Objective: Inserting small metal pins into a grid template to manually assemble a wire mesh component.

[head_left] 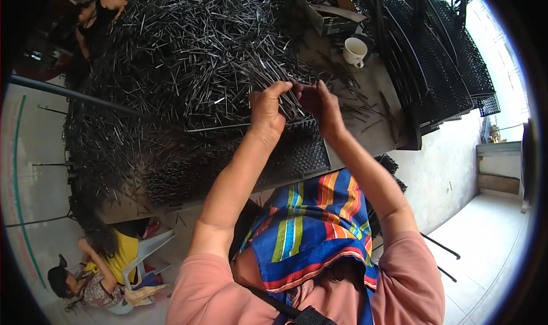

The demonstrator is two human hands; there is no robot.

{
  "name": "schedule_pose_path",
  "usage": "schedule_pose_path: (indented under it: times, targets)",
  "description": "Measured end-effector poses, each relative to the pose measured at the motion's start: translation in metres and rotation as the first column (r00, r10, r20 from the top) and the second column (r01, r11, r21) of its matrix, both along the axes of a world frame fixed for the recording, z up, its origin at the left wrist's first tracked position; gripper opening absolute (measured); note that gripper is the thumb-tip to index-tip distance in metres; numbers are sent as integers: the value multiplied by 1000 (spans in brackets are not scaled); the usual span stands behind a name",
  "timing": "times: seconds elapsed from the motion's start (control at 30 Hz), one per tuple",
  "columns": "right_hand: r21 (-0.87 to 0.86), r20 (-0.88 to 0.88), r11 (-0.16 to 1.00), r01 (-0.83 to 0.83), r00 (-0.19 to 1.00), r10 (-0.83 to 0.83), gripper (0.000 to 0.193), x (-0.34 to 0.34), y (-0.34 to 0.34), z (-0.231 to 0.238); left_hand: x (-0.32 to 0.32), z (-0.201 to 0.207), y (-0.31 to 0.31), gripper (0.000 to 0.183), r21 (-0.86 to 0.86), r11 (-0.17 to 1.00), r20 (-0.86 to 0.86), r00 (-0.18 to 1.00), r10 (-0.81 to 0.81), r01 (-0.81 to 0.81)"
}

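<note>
My two hands meet above a heap of thin dark strips (188,45) on the table. My left hand (266,107) is closed, thumb and fingertips drawn together toward the right hand. My right hand (322,105) is closed too, its fingers curled in toward the left one. Something small and dark seems to sit between the fingertips, but its kind cannot be made out. Longer strips lie just beyond and beneath the hands. On the near side of them is a black tray-like panel (297,154) with a bumpy, perforated-looking surface.
A white mug (354,51) and an open cardboard box (328,19) stand at the far right of the table. Curved black mesh panels (399,57) stack along the right. One person (103,17) is at the far left, another (103,273) sits at the lower left.
</note>
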State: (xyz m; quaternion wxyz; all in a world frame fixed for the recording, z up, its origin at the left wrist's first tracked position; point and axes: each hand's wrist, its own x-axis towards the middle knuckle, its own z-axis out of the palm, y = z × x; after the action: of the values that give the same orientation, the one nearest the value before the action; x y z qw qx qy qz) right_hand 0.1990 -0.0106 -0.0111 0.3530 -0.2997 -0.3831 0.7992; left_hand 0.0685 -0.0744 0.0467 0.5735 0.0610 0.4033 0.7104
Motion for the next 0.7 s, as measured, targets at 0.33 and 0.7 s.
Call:
schedule_pose_path:
  times: [0.33,0.7]
  targets:
    - [-6,-94,1000,28,995,-29,42,-13,-63,28,31,-4,-50,23,104,963,-81,963,258,-249]
    - [-205,184,908,-366,896,404,18,58,-85,17,86,-39,-159,15,22,957,-56,957,-286,288]
